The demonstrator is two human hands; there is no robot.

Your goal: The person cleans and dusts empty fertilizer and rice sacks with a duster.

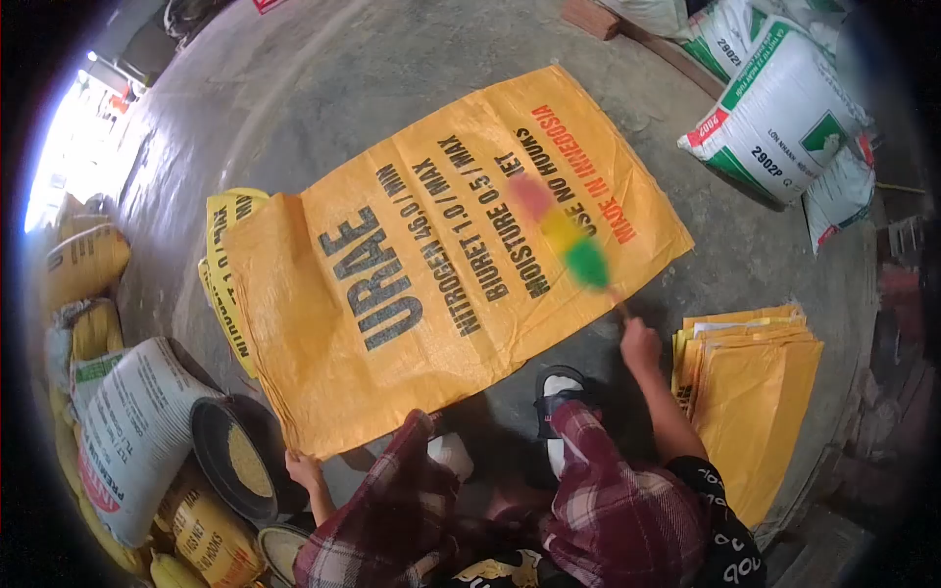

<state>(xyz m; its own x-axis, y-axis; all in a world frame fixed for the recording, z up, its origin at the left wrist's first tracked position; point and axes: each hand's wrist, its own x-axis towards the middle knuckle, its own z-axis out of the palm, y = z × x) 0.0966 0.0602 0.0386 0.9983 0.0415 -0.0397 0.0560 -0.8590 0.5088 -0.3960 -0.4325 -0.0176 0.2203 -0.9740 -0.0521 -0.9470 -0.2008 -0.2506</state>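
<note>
A large orange woven sack (470, 363) printed "URAE" lies spread flat on the floor in front of me. My left hand (306, 470) is closed on its near left corner. My right hand (639, 343) grips the thin handle of a duster (561, 233) with a pink, yellow and green head, blurred by motion over the sack's printed right part. More yellow printed sacks (227, 294) stick out from under its left edge.
A folded stack of orange sacks (760, 402) lies to my right. Filled white feed bags (784, 118) stand at the upper right. At left are a full white sack (137, 431), a dark tub (221, 461) holding grain, and yellow sacks (93, 260). My sandalled foot (561, 384) stands near the sack's edge.
</note>
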